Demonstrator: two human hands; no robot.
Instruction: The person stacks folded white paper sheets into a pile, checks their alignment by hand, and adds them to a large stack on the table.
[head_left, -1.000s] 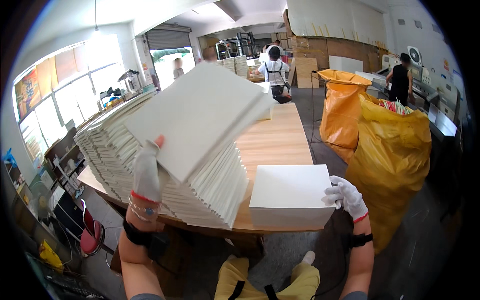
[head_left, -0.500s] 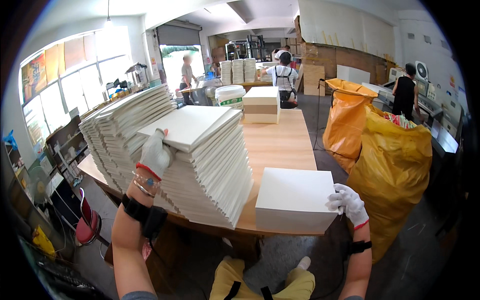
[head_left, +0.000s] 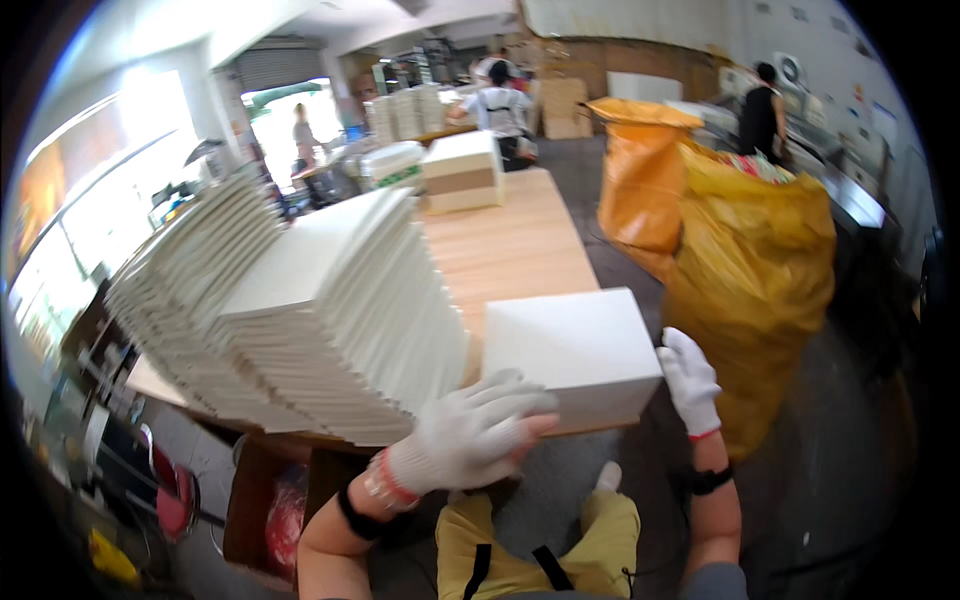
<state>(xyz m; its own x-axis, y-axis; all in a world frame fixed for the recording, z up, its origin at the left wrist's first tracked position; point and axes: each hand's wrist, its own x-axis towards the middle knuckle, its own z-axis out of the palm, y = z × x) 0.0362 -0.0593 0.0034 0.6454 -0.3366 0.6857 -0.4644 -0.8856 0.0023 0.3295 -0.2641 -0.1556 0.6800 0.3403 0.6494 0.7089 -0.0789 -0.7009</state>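
Note:
A neat block of white paper sheets [head_left: 570, 335] sits at the front edge of the wooden table, its sides even. My left hand [head_left: 480, 430], in a white knit glove with a red cuff, is in front of the block's near left corner. Its fingers are apart and hold nothing, and some fingertips look bare. My right hand [head_left: 690, 378], gloved too, is by the block's right side with fingers stretched out; contact there is hard to tell. To the left rises a tall stack of white paper bundles [head_left: 390, 300], its edges stepped.
More stacked bundles [head_left: 190, 290] stand farther left on the table [head_left: 540, 235]. A white and brown block [head_left: 463, 172] and a white bucket [head_left: 393, 165] are at its back. Large orange [head_left: 640, 190] and yellow sacks [head_left: 750, 290] stand right. A carton [head_left: 250, 510] lies below; other people work beyond.
My left hand has left the top of the tall stack and come down and right to the paper block. My right hand has shifted off the block's top edge to its side.

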